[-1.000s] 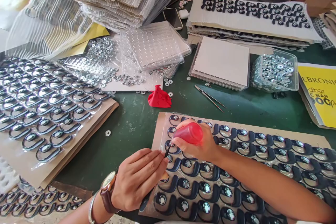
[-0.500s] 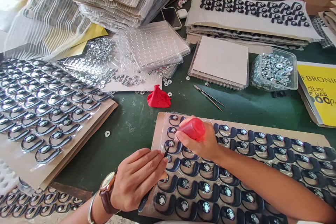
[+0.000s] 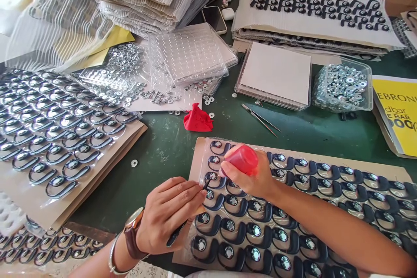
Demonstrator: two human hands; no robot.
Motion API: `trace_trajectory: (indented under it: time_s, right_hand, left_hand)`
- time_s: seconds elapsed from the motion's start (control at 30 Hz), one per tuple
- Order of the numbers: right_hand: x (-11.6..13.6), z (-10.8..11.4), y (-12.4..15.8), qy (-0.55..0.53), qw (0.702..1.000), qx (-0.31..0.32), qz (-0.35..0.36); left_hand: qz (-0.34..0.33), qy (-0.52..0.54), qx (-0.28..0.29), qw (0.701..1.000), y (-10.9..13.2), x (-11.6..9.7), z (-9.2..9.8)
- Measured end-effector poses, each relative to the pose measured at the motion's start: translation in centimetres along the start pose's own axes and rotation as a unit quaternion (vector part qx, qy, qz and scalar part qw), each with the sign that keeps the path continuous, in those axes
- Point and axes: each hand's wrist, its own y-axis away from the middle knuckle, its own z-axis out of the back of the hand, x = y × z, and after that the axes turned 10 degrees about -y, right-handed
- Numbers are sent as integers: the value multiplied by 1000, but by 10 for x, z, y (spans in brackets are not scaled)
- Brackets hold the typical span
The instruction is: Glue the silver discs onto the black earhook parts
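My left hand (image 3: 169, 213), with a brown-strapped watch on the wrist, pinches a thin dark tool (image 3: 185, 226) whose tip touches a part at the left edge of the near sheet. My right hand (image 3: 250, 178) grips a small red squeeze bottle (image 3: 243, 160), tilted with its nozzle pointing down-left at the same spot. Both work over a cardboard sheet (image 3: 195, 156) covered in rows of black hook-shaped parts (image 3: 254, 230) with shiny metal centres under clear film.
A second filled sheet (image 3: 65, 139) lies left. A red cap (image 3: 197, 119), tweezers (image 3: 260, 120) and loose washers sit on the green table (image 3: 312, 132). Clear trays (image 3: 189, 56), a tub of washers (image 3: 342, 87), a yellow box (image 3: 399, 113), a phone (image 3: 215, 19). Another person sits far right.
The red bottle and my right hand shifted slightly right and up along the sheet's left column. My left hand moved up a little with the tool.
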Motion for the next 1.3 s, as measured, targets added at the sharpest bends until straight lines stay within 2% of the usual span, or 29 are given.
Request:
trace_trajectory:
  time_s: [0.33, 0.53, 0.63, 0.8, 1.0, 1.13, 1.3]
  right_hand:
    - [2, -2, 0, -11, 1000, 17, 5]
    - [-2, -3, 2, -32, 999, 38, 14]
    - [-3, -3, 2, -25, 999, 34, 24]
    - [3, -1, -2, -9, 999, 46, -8]
    - [15, 10, -4, -77, 993, 25, -80]
    - [7, 11, 1, -73, 994, 5, -82]
    - [-6, 4, 7, -77, 994, -8, -74]
  left_hand:
    - [84, 107, -13, 991, -1, 7, 0]
    - [154, 144, -22, 977, -3, 13, -2]
    - [166, 151, -24, 974, -2, 16, -3]
    - [169, 149, -25, 974, 0, 16, -3]
    - [126, 128, -33, 983, 1, 8, -4]
    - [61, 60, -27, 996, 3, 0, -3]
    - [49, 31, -32, 998, 4, -3, -4]
